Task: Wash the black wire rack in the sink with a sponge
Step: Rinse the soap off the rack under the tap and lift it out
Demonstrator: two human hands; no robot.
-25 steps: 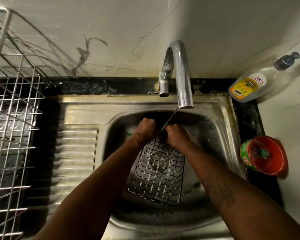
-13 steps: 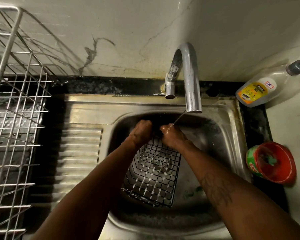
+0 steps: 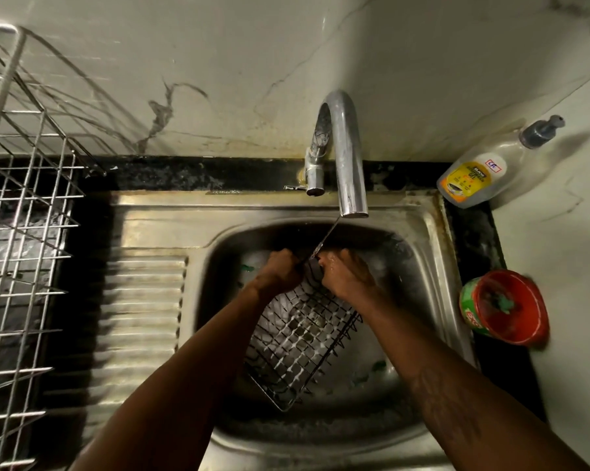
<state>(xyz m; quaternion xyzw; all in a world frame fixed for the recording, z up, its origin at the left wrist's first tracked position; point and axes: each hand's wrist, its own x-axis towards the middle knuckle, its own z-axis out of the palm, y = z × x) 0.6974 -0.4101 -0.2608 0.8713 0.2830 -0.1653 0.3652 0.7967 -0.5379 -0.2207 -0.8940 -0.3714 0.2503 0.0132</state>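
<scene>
A black wire rack (image 3: 300, 338) leans tilted in the steel sink (image 3: 422, 239), directly below the tap (image 3: 348, 158); a thin water stream (image 3: 327, 234) runs from the tap onto the rack's upper edge; the left hand (image 3: 276, 273), below and left of the tap, is clenched round that edge; the wet right hand (image 3: 348, 277), under the tap, grasps the same edge; right of the tap stand a soap bottle (image 3: 473, 178) and a red tub (image 3: 511, 307); far left of the tap, a silver dish drainer (image 3: 25, 232).

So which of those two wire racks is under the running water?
The black rack in the sink; the left hand grips its far end under the trickling tap. The silver rack stands off to the left, untouched.
</scene>
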